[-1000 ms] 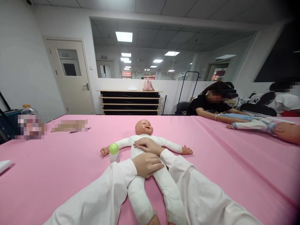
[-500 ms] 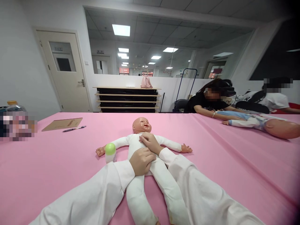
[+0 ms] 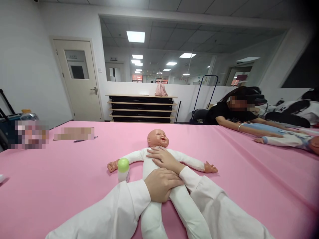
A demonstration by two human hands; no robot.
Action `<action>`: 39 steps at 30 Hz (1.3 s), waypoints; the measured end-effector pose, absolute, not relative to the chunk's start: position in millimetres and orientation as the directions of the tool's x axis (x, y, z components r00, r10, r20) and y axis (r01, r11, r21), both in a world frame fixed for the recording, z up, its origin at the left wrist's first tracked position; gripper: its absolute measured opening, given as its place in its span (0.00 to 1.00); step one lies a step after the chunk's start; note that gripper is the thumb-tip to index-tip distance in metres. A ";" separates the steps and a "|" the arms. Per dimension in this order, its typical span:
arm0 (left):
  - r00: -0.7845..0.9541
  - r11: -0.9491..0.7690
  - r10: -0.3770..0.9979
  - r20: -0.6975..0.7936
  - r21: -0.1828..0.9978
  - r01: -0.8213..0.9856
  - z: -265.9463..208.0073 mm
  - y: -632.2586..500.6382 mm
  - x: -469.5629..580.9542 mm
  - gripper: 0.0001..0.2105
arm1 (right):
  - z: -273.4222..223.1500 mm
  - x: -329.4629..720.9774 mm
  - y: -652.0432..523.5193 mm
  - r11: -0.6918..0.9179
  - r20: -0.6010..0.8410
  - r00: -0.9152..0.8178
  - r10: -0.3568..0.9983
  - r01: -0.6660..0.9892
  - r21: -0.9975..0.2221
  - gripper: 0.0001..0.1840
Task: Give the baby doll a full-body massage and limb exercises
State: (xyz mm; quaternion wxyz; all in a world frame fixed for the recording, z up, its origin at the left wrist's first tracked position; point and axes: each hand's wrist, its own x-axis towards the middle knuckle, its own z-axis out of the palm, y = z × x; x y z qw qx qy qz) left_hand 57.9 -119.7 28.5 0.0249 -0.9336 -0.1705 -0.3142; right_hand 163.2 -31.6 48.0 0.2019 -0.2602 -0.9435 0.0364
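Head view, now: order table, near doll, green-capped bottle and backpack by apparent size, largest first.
1. Table
2. Near doll
3. Green-capped bottle and backpack, unranked: the bottle looks bigger but sits nearer the camera.

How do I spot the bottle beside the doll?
On the pink-covered table lies a doll. By its outstretched arm at picture left stands the small bottle; its rounded green cap sets it apart from the orange-capped bottle farther left.
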 end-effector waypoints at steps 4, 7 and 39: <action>0.652 -0.888 0.357 0.669 0.027 0.458 25.3 -120.8 56.2 0.12 | 42.8 164.0 -31.0 0.807 0.539 -0.617 0.573 0.538 -0.243 0.14; 0.628 -0.848 0.361 0.690 -0.037 0.529 21.3 -118.9 51.3 0.11 | 41.6 165.8 -34.8 0.798 0.640 -0.513 0.572 0.529 -0.290 0.18; 0.660 -0.953 0.242 0.712 0.046 0.299 20.0 -120.1 45.7 0.10 | 51.4 174.3 -48.4 0.853 0.582 -0.639 0.504 0.262 -0.451 0.14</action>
